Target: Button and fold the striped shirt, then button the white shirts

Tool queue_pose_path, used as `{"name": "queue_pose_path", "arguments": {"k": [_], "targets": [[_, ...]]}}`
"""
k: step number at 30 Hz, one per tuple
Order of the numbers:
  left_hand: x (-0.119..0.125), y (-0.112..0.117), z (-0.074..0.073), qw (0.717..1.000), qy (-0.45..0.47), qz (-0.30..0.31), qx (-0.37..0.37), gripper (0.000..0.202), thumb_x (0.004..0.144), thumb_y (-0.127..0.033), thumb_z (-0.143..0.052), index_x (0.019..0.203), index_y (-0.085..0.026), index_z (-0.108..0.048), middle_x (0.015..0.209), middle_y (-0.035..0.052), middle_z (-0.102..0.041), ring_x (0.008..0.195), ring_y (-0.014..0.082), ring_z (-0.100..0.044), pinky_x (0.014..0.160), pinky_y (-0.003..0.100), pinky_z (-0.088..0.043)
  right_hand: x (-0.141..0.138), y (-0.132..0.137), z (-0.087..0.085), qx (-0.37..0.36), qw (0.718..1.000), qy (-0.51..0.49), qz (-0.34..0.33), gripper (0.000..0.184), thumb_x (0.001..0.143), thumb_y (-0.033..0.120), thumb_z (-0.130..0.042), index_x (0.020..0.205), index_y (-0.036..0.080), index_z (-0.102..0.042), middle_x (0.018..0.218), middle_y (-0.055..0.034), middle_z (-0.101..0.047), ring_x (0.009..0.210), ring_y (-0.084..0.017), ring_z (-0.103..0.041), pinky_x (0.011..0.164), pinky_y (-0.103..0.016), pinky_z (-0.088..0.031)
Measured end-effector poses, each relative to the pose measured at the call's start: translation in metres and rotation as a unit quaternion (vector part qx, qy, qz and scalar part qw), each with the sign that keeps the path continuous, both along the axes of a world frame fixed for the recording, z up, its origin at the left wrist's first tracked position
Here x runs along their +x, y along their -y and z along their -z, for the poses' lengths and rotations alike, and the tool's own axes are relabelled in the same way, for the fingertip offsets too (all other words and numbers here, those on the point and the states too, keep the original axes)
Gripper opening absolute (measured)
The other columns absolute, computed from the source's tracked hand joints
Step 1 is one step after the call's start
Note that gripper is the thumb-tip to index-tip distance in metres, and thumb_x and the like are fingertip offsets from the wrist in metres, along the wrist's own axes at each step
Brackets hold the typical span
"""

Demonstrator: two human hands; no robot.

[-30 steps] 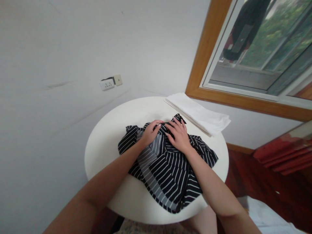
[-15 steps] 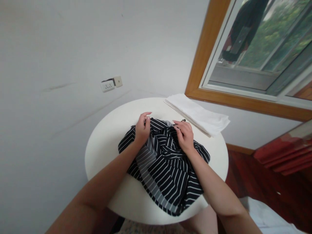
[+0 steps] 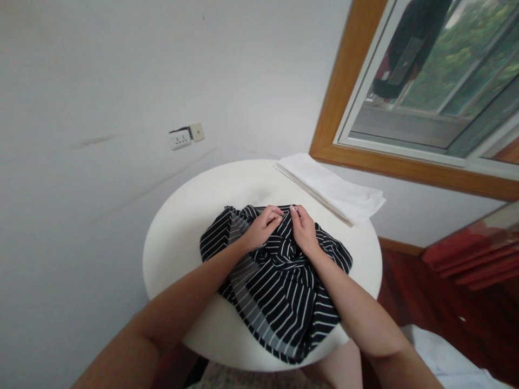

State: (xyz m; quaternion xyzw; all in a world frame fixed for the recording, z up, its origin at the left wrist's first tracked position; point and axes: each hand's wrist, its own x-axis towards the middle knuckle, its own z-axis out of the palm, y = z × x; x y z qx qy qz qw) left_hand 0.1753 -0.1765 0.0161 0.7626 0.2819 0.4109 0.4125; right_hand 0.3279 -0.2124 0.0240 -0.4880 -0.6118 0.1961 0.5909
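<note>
The right hand pinches rumpled cloth (black, white-striped, greyish underside); whether the left hand grips, I can't tell.

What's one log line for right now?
left hand: on striped garment; right hand: at garment's far edge; garment: bunched on white table; white cloth: folded, far right

Light: soft, muted daylight; window glowed palely. Shadow: one faint grey smudge dulled the tabletop. Focus: striped cloth looked slightly soft. Distortion: wide-angle stretch slanted the window frame.
</note>
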Motion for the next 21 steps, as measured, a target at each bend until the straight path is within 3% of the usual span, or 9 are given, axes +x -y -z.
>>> {"name": "queue_pose_path", "arguments": {"k": [5,10,21], "targets": [[0.0,-0.01,0.01,0.995,-0.035,0.087,-0.024,0.026,0.09,-0.038,-0.043,0.096,-0.018,-0.058,0.095,0.0045,-0.063,0.092,0.0168,-0.058,0.087,0.031,-0.047,0.007,-0.005,0.004,-0.015,0.999,0.006,0.033,0.027,0.09,0.041,-0.045,0.075,0.023,-0.055,0.064,0.0036,-0.05,0.062,-0.013,-0.043,0.063,-0.025,-0.034],[-0.002,-0.011,0.01,0.989,-0.041,0.136,-0.031,0.027,0.089,-0.037,-0.045,0.104,-0.019,-0.059,0.102,0.0061,-0.064,0.098,0.0174,-0.059,0.089,0.032,-0.047,0.008,-0.01,0.009,-0.038,0.998,-0.024,0.034,0.03,0.09,0.044,-0.044,0.073,0.022,-0.055,0.064,0.0037,-0.048,0.062,-0.013,-0.043,0.062,-0.024,-0.035],[0.006,0.001,0.01,0.991,-0.091,-0.007,0.102,0.024,0.089,-0.038,-0.048,0.101,-0.019,-0.057,0.093,0.0032,-0.065,0.084,0.0155,-0.06,0.081,0.028,-0.047,0.009,-0.019,0.019,-0.07,0.996,-0.06,-0.009,0.033,0.089,0.048,-0.043,0.071,0.022,-0.053,0.065,0.0038,-0.048,0.065,-0.013,-0.044,0.067,-0.024,-0.036]]}}
